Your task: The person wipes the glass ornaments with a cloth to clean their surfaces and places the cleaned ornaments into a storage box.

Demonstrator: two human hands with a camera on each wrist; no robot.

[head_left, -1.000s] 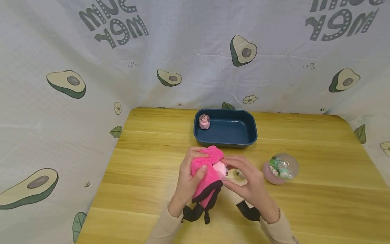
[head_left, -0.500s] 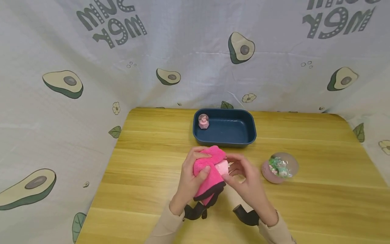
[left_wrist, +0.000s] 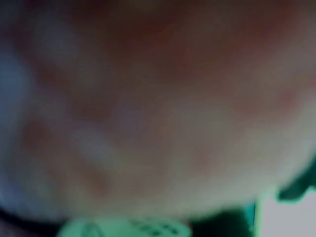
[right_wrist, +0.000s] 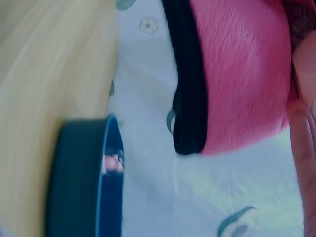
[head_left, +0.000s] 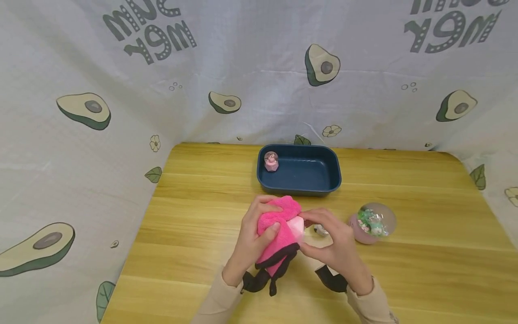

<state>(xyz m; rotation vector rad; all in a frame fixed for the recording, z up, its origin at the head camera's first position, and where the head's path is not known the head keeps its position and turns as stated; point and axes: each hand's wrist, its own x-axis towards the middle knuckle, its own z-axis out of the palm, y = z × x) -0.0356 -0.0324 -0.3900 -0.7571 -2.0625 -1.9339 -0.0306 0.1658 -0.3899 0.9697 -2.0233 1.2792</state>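
In the head view my left hand grips a bright pink fleecy cloth with black edging, bunched around a small pale pink faceted piece. That piece resembles the base of the little snow globe in the bin; the rest of it is hidden by cloth and fingers. From the right, my right hand pinches it between thumb and fingertips. The right wrist view has the cloth hanging by a finger. Blurred skin fills most of the left wrist view.
A dark blue bin stands behind the hands, with a small pink snow globe in its left end. To the right lies a larger snow globe with a pink base. A small clear-and-white object shows partly behind my right hand.
The right fingers have shifted on the pale pink piece, which has turned and shows a different facet. The left hand keeps its grip on the cloth with little movement.
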